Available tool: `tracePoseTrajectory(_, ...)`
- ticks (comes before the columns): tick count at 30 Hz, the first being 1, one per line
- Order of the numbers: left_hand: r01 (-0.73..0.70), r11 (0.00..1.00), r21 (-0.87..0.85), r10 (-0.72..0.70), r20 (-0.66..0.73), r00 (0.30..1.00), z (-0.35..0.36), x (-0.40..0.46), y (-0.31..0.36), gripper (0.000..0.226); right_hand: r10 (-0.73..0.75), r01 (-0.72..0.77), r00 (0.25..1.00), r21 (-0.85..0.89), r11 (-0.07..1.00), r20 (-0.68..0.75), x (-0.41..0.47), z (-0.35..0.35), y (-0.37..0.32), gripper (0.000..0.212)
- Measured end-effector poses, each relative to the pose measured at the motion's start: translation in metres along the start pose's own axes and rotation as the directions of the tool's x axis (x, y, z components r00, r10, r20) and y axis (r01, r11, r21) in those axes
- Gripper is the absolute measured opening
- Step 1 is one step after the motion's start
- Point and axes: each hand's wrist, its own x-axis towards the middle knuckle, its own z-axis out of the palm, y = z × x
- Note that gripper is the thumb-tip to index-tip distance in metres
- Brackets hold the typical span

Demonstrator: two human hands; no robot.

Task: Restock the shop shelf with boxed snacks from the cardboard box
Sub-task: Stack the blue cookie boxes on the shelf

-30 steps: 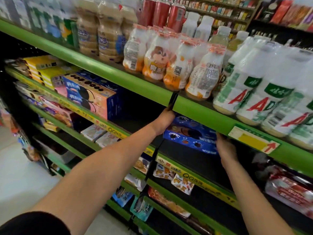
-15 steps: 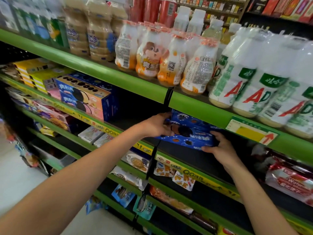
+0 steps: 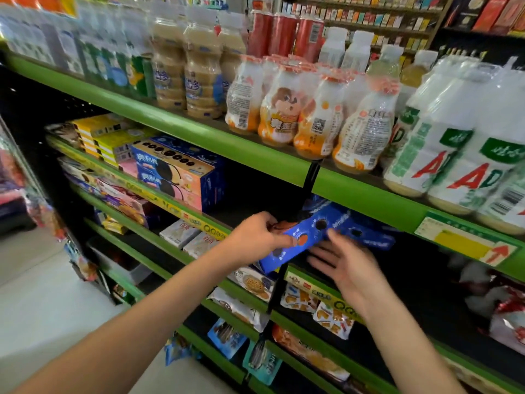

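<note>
Fingers of the left hand (image 3: pixel 257 237) pinch a blue snack box (image 3: pixel 305 237), tilted at mid-frame over the green shelf edge (image 3: pixel 181 207). Just right of it, the right hand (image 3: pixel 345 264) hangs spread, holding nothing.

We cannot read the print on the blue snack box (image 3: pixel 301 240): motion blurs it, and our left hand (image 3: pixel 255 237) covers its near end. Behind it, 1 more blue box (image 3: pixel 366 237) sits half lost in shelf shadow.
</note>
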Motion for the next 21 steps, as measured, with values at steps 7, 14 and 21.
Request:
tracePoseTrajectory(7,0.118,0.962,-0.247,-0.047,0.276,0.96,0.008,-0.039,-0.019,0.065,-0.025,0.052,0.994,-0.259,0.964,0.107,-0.013,0.047,0.032,0.047)
tracePoseTrajectory(14,0.064,0.725,-0.685,0.01,0.104,0.995,-0.034,-0.024,-0.031,0.032,0.288,0.029,0.866,-0.616,0.787,0.409,-0.004,0.031,-0.022,0.075)
tracePoseTrajectory(21,0.026,0.599,-0.8,0.016,0.045,0.999,-0.045,-0.003,-0.051,0.043,0.214,0.084,0.931,-0.744,0.663,0.297,0.012,0.002,-0.045,0.07)
